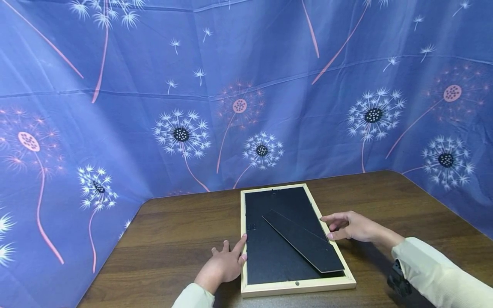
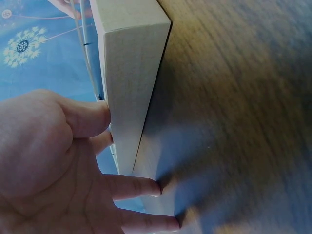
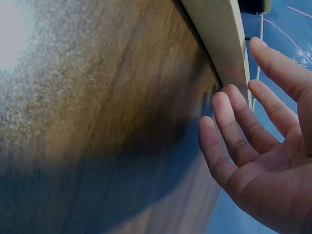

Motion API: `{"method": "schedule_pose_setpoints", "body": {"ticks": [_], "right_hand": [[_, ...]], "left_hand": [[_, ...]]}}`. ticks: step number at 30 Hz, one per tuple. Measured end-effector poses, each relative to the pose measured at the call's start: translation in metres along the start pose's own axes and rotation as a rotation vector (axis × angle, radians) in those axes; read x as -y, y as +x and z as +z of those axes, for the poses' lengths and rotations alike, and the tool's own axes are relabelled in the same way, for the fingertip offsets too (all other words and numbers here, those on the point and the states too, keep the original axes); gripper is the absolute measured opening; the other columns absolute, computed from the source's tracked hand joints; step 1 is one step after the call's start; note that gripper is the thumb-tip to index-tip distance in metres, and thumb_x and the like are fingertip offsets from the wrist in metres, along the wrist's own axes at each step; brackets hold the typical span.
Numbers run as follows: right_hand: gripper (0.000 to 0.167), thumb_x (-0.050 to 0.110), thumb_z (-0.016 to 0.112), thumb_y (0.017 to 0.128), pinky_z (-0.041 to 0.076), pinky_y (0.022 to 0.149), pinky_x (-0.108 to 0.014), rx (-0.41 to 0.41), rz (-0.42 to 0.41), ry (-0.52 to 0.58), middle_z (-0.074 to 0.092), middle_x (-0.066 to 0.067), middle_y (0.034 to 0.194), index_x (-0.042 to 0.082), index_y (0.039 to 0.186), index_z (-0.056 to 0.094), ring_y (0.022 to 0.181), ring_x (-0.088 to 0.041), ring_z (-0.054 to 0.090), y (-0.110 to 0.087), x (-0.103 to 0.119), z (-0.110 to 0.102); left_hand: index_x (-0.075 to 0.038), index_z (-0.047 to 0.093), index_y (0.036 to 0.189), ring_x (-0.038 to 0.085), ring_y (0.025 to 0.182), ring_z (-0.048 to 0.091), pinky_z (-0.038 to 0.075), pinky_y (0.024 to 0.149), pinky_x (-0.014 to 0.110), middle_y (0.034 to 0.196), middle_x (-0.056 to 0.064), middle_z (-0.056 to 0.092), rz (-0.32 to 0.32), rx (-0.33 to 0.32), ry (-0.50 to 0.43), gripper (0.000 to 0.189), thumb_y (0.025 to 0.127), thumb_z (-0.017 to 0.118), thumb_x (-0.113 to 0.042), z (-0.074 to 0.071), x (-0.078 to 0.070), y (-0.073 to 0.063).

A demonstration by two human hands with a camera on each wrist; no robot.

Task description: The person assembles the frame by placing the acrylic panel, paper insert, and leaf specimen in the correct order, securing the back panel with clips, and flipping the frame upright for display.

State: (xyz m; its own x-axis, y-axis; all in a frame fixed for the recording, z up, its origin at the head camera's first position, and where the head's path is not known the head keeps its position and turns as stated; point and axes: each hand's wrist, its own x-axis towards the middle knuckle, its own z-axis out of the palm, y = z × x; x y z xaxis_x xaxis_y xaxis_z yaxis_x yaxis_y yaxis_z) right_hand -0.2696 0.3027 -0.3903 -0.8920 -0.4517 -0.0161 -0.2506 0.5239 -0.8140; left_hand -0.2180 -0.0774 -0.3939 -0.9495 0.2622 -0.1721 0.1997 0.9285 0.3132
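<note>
A picture frame (image 1: 275, 290) with a pale wooden border lies face down on the table. Its black backing board (image 1: 269, 256) faces up, and a black easel stand (image 1: 304, 244) lies slantwise across it. My left hand (image 1: 227, 263) is at the frame's left side, thumb and index finger touching the border. In the left wrist view, two other fingers (image 2: 136, 186) reach straight down to the tabletop. On the far side, my right hand (image 1: 352, 226) has its fingertips at the right border, fingers loosely bent and spread. The right wrist view shows nothing gripped in the palm (image 3: 278, 180).
The dark brown wooden table (image 1: 173, 239) extends around the frame on both sides. Behind it hangs a blue cloth (image 1: 300, 128) printed with dandelions, which also runs along the left and right. A small black device (image 1: 399, 278) is strapped at the right wrist.
</note>
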Motion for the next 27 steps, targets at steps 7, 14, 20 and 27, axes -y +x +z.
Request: {"method": "schedule_pose_setpoints", "body": {"ticks": [7, 14, 20, 27], "right_hand": [[0.060, 0.013, 0.079, 0.087, 0.049, 0.065, -0.031, -0.018, 0.037, 0.024, 0.065, -0.012, 0.106, -0.011, 0.135, 0.054, 0.094, -0.022, 0.058, -0.001, -0.005, 0.002], [0.060, 0.017, 0.080, 0.086, 0.049, 0.070, -0.038, -0.022, 0.099, 0.032, 0.067, -0.012, 0.109, -0.007, 0.135, 0.056, 0.100, -0.023, 0.059, 0.001, -0.002, 0.003], [0.058, 0.014, 0.080, 0.083, 0.049, 0.073, -0.045, -0.008, 0.180, 0.051, 0.067, -0.012, 0.107, -0.006, 0.132, 0.057, 0.100, -0.027, 0.061, 0.006, 0.005, 0.001], [0.049, 0.007, 0.081, 0.080, 0.052, 0.076, -0.047, -0.005, 0.208, 0.009, 0.064, -0.012, 0.098, -0.007, 0.122, 0.060, 0.092, -0.027, 0.061, 0.011, 0.017, 0.000]], "left_hand": [[-0.018, 0.035, 0.155, 0.075, 0.126, 0.033, 0.039, 0.100, 0.075, 0.145, 0.044, 0.039, -0.007, -0.001, -0.004, 0.052, 0.107, 0.049, -0.028, 0.001, -0.001, 0.000], [-0.018, 0.035, 0.155, 0.075, 0.125, 0.033, 0.039, 0.099, 0.075, 0.145, 0.044, 0.039, -0.007, -0.005, -0.003, 0.052, 0.107, 0.049, -0.028, 0.001, -0.001, 0.000], [-0.018, 0.034, 0.156, 0.075, 0.125, 0.034, 0.041, 0.097, 0.075, 0.145, 0.044, 0.039, -0.014, 0.001, 0.004, 0.052, 0.107, 0.049, -0.028, 0.000, -0.001, 0.000], [-0.018, 0.035, 0.156, 0.075, 0.125, 0.034, 0.041, 0.098, 0.074, 0.145, 0.044, 0.039, -0.003, 0.002, 0.010, 0.052, 0.107, 0.049, -0.028, 0.001, 0.000, 0.000]]}}
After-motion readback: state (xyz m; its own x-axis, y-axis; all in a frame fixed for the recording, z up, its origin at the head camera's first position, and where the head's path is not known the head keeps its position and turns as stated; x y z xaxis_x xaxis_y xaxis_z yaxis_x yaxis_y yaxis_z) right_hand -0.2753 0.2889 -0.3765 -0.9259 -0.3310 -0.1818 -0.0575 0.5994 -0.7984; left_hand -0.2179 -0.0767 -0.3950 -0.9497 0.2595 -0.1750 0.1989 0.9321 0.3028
